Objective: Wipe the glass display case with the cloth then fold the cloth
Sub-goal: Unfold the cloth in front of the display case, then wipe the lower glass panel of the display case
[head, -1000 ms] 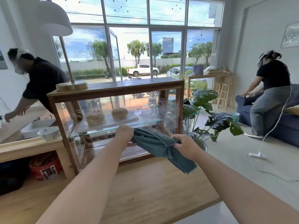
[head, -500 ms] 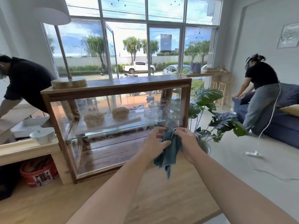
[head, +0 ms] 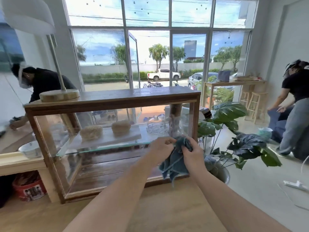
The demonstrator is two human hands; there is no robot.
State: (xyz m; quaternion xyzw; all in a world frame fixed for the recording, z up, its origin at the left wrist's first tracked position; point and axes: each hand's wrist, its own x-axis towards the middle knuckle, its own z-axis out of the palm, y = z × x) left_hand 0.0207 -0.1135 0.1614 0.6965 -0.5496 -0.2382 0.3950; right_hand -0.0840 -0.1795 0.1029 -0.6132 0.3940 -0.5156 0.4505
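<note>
Right now the cloth is a dark teal rag, bunched and creased, with frayed threads along its hanging lower edge. Its top is gathered into a wad between the two hands, and the rest drapes down in loose folds in front of the lower right part of the glass display case. Whether the cloth touches the glass cannot be told.

The left hand has its grip closed on the upper left edge of the cloth, fingers curled in and pinching the fabric. The right hand is clenched on the upper right of the bundle, with its thumb pressed over the wad. The two hands sit just beside each other, almost touching, with the cloth's top between them and its tail hanging below the right hand's wrist.

The case is a wood-framed box with glass sides and a glass shelf, standing on a light wooden worktop. On the shelf lie two pale round loaves on a white board and a glass dome. A round wooden lamp base rests on the case's top at the left end. A potted leafy plant stands just beside the case's right end.
</note>
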